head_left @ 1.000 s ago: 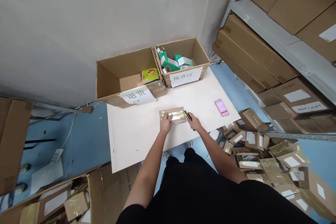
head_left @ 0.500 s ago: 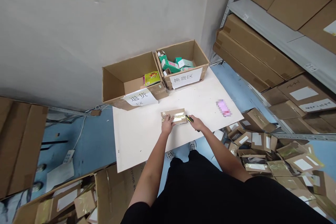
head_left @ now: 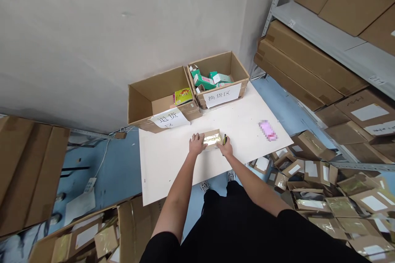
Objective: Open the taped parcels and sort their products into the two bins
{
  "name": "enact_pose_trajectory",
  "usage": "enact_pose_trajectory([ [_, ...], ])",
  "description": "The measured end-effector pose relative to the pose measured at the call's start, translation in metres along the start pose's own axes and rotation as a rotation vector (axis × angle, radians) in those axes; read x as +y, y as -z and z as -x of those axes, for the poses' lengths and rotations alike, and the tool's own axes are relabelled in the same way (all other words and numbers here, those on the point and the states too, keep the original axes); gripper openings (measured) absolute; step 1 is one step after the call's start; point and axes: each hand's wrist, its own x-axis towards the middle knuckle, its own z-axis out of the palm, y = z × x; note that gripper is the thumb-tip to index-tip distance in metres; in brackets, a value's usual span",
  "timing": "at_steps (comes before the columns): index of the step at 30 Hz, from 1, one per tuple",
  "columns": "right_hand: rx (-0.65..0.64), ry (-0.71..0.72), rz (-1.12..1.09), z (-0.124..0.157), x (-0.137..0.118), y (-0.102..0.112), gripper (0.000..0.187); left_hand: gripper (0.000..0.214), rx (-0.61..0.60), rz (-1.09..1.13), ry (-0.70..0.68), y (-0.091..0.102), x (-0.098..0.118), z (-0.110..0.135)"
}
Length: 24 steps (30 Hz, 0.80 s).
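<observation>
A small taped cardboard box [head_left: 212, 137] is on the white table [head_left: 166, 160] in front of me, glossy clear tape shining across its upper face. My left hand [head_left: 196, 144] grips its left end, thumb at the near side and fingers over the far corner. At the right end, my right hand [head_left: 226, 148] holds a yellow-and-black utility knife [head_left: 225, 139] pointing up and away from me, while its thumb touches the box. The knife's blade cannot be made out.
Two open cartons with handwritten paper signs stand at the back: the left carton [head_left: 138, 125] holds a yellow-green packet [head_left: 183, 96], the right carton [head_left: 243, 87] green boxes [head_left: 205, 82]. A blurred pink object [head_left: 268, 130] lies right. Parcels [head_left: 311, 168] pile beside a shelf [head_left: 327, 37].
My right hand has come in against the box's right end, knife now pointing upward. The box's upper face shows shiny tape where a white label showed before. The view has shifted slightly.
</observation>
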Motion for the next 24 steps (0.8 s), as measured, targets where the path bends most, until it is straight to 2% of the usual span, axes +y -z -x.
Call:
enact_pose_trajectory([
  [2, 0.038, -0.049, -0.006, -0.017, -0.019, -0.004, 0.098, 0.077, 0.027, -0.031, 0.090, -0.010, 0.007, 0.016],
  [4, 0.058, -0.074, 0.005, -0.037, -0.039, -0.001, 0.099, 0.072, 0.025, -0.050, 0.093, -0.024, 0.015, 0.038],
  [7, 0.019, -0.002, -0.010, -0.060, -0.062, 0.008, 0.097, 0.055, -0.012, -0.063, -0.083, -0.037, 0.023, 0.063],
  [9, 0.026, 0.068, -0.072, -0.063, -0.063, 0.013, 0.099, 0.049, 0.011, -0.100, -0.172, -0.035, 0.026, 0.066],
  [11, 0.066, 0.122, -0.126, -0.055, -0.047, 0.015, 0.103, 0.058, 0.045, -0.161, -0.253, -0.027, 0.025, 0.056],
  [13, 0.096, 0.158, -0.120, -0.037, -0.019, 0.013, 0.105, 0.075, 0.029, -0.210, -0.393, -0.018, 0.022, 0.041],
  [15, 0.080, 0.148, -0.061, -0.016, 0.015, 0.008, 0.111, 0.085, -0.026, -0.227, -0.537, -0.015, 0.018, 0.026],
  [17, 0.021, 0.101, -0.024, 0.001, 0.041, 0.003, 0.116, 0.083, -0.052, -0.217, -0.587, -0.018, 0.014, 0.018],
  [20, 0.013, 0.026, -0.037, 0.003, 0.049, 0.001, 0.116, 0.075, -0.025, -0.172, -0.481, -0.033, 0.013, 0.020],
  [24, 0.124, 0.046, -0.035, -0.029, 0.004, 0.009, 0.112, 0.075, 0.048, -0.106, -0.187, -0.058, 0.032, 0.039],
])
